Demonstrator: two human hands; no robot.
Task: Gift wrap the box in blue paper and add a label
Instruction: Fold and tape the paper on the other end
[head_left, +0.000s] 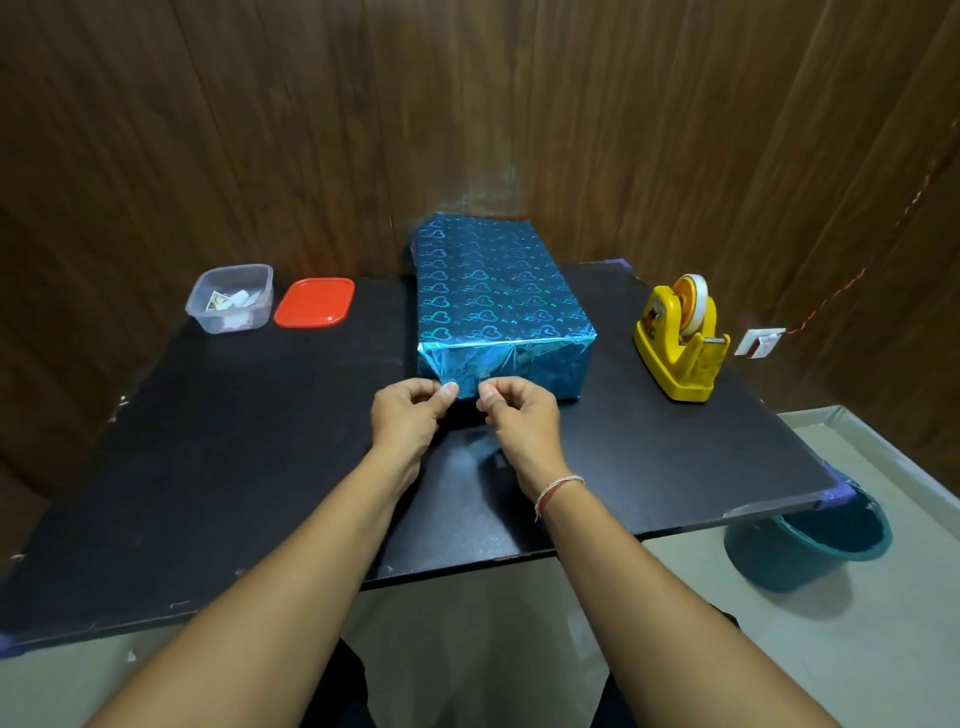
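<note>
Blue foil paper is folded over the near end of the box (501, 296), and both hands work there. The left hand (408, 415) and right hand (517, 415) each have fingers curled, apparently pinching something small between them, likely tape; it cannot be made out. The box sits mid-tabletop (208, 467), tape dispenser (680, 343) within right reach, container (231, 299) of probable labels left.

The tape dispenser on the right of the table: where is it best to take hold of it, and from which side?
Grip the tape dispenser across its yellow body, below the roll, coming from above with the right hand, which is nearer. The body is narrow with flat sides, so fingers can probably close over it. Avoid the front end, where the cutter seems to sit, and the roll, which may turn.
</note>
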